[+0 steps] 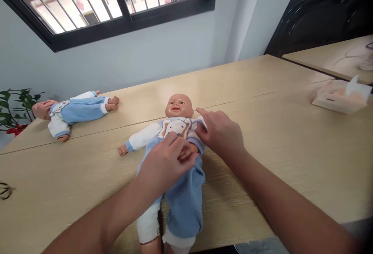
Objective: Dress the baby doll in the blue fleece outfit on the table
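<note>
A baby doll (179, 106) lies on its back on the table, head away from me. It wears a white and blue outfit with a dog face on the chest, and blue trousers (186, 203). My left hand (164, 160) reaches across its belly, with fingers closed around the doll's small hand. Beside the doll's shoulder, my right hand (224, 133) has the upper part of the sleeve (196, 137) between thumb and fingers, its index finger stretched toward the doll's head. The doll's other arm (142, 136) extends out to the left.
A second doll (84, 110) in similar clothes lies at the table's far left, near a potted plant (17, 106). A tissue box (340, 96) stands at the right of the wooden table (262, 192). A dark looped object (5, 190) lies at the left edge.
</note>
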`<state>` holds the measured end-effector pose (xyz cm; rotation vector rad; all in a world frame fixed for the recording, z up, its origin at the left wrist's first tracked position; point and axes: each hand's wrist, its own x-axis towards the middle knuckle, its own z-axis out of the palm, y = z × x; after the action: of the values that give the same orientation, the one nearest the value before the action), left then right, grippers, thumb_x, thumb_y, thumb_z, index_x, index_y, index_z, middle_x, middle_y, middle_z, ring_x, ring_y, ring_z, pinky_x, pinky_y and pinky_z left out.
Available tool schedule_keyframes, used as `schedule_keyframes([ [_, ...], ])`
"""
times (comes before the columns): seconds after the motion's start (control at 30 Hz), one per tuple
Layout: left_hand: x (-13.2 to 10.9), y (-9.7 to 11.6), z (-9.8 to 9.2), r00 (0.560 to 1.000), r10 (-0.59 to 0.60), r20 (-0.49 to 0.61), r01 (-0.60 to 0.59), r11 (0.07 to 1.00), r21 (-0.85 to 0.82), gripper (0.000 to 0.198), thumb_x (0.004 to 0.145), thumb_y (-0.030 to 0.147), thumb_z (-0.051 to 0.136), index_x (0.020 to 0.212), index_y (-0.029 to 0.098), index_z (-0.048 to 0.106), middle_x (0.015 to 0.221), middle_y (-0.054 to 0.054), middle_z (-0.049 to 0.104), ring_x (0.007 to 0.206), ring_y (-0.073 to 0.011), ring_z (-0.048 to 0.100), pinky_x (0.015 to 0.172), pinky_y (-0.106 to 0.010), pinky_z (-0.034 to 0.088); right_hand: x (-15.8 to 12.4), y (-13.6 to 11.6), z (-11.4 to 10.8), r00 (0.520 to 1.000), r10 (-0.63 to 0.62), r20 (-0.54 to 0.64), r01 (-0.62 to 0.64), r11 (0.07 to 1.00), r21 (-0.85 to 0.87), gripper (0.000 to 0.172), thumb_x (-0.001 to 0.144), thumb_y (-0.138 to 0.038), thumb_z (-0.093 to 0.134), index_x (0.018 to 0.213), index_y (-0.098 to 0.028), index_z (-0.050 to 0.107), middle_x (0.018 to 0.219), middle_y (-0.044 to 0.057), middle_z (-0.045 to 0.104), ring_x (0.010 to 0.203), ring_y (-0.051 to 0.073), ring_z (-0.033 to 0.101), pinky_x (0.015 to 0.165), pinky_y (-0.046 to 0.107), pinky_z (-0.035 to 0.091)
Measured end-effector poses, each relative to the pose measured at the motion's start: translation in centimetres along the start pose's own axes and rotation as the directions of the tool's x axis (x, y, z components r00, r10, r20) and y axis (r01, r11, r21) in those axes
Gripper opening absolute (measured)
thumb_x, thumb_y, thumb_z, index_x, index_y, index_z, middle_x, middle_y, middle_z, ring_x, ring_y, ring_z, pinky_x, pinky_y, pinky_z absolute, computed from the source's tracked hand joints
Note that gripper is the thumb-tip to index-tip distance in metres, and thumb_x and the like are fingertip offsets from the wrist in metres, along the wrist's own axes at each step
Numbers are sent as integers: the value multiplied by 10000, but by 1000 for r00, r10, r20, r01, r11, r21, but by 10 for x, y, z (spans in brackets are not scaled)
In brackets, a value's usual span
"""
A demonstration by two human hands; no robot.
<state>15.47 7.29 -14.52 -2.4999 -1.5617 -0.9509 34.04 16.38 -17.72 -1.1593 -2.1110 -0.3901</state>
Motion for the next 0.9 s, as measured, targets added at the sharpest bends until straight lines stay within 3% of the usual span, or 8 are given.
schedule_keyframes([
  [0.07,0,1,0,1000,-25,6,25,1000,15,108,899,256,667,839,197,601,808,-6,546,734,-167,578,685,-307,527,0,9,-7,980,60,188,-67,997,33,311,879,-195,586,1172,-209,686,931,62,735,860,229,611,598,316,315],
  [0.17,-1,1,1,999,-52,1,52,998,23,102,893,248,668,836,197,601,814,-10,559,745,-171,591,679,-299,525,-6,21,-17,888,149,435,-170,985,8,199,849,-211,591,1011,-226,706,860,63,721,758,216,592,570,307,249],
  [0.23,-2,1,2,998,-58,-6,58,998,24,97,889,242,670,840,196,600,812,-10,556,747,-171,593,673,-292,522,-13,26,-21,823,200,532,-240,971,5,101,857,-244,589,890,-211,679,783,66,687,679,198,551,562,308,223],
  [0.3,-4,1,4,998,-56,-11,56,998,29,95,889,241,664,840,196,597,802,-6,539,734,-168,581,663,-287,516,-21,28,-22,771,210,601,-347,930,121,112,885,-255,558,825,-205,638,741,50,660,642,178,525,562,306,242],
  [0.47,-7,0,5,999,-53,-7,53,998,33,87,895,248,658,860,197,597,815,-5,541,737,-168,574,672,-293,511,-33,27,-17,719,117,685,-604,594,531,250,940,-428,566,949,-196,658,863,36,681,747,187,564,646,298,387],
  [0.57,-6,0,2,998,-58,12,58,998,18,86,900,247,652,860,197,595,826,-9,557,762,-177,591,698,-308,516,-35,26,-15,708,88,701,-654,457,603,258,894,-438,632,889,-181,652,848,25,654,772,185,555,678,299,410],
  [0.77,-3,-1,-6,998,-57,8,57,998,14,105,905,245,637,830,197,582,821,-11,553,747,-177,576,708,-323,516,-36,19,-20,643,-87,761,-686,378,622,252,863,-413,685,965,-183,682,845,21,677,751,180,570,657,289,427],
  [0.9,-4,-3,-9,999,-52,1,52,998,20,104,898,229,642,823,205,574,816,-7,552,754,-176,578,714,-319,515,-43,16,-11,688,-2,726,-657,423,624,176,824,-346,679,902,-188,677,806,17,676,741,186,571,637,281,416],
])
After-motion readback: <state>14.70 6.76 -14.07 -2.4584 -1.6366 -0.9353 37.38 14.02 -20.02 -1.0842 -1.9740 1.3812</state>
